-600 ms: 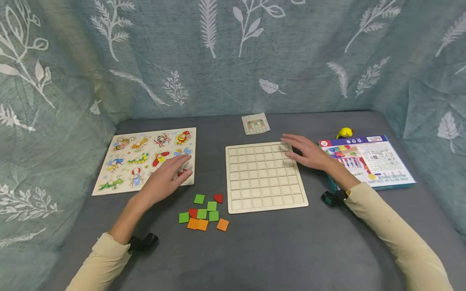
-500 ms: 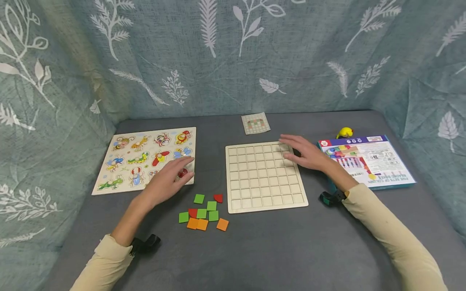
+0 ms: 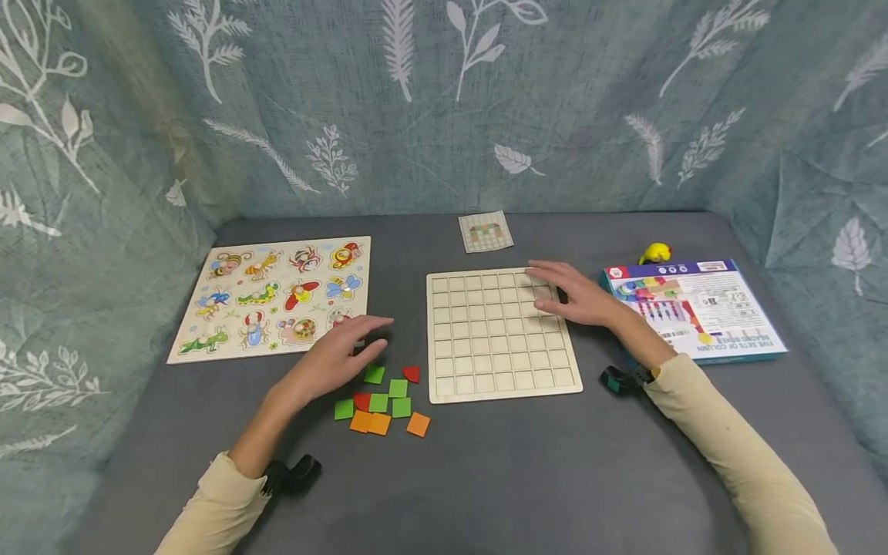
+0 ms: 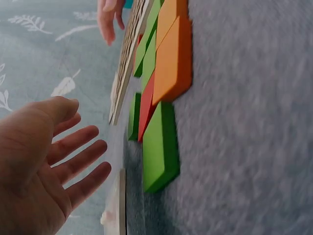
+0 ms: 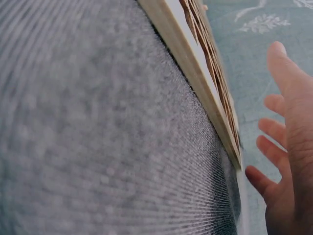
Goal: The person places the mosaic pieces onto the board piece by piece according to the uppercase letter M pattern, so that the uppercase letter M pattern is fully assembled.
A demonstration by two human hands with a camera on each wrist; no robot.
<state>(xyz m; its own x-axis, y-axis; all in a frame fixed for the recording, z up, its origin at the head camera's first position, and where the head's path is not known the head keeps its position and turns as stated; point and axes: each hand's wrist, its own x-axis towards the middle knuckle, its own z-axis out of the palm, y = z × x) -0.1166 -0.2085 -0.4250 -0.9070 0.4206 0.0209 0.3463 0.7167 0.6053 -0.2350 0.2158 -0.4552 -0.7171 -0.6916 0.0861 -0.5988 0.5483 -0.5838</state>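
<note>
My left hand [image 3: 331, 361] hovers with relaxed, spread fingers between the insect puzzle board and the loose tiles, holding nothing. Just below and right of it lie several green tiles [image 3: 398, 388], orange tiles [image 3: 418, 424] and red rounded tiles [image 3: 411, 374]. In the left wrist view a green tile [image 4: 159, 152] and an orange tile [image 4: 172, 63] show close up, apart from the fingers. At the far right corner of a wooden grid board [image 3: 499, 335] my right hand [image 3: 579, 297] hovers, its fingers loosely extended and holding nothing. The board's squares are bare.
An insect puzzle board [image 3: 277, 301] lies at the left. Behind the grid board is a small pattern card [image 3: 486, 232]. To the right sit a flat printed box [image 3: 694, 308] and a small yellow toy [image 3: 655, 253]. A patterned curtain [image 3: 444, 116] hangs behind the table.
My left hand has moved right and toward me, off the puzzle board to beside the tiles. The right hand has shifted slightly left. The whole head view has tilted a little.
</note>
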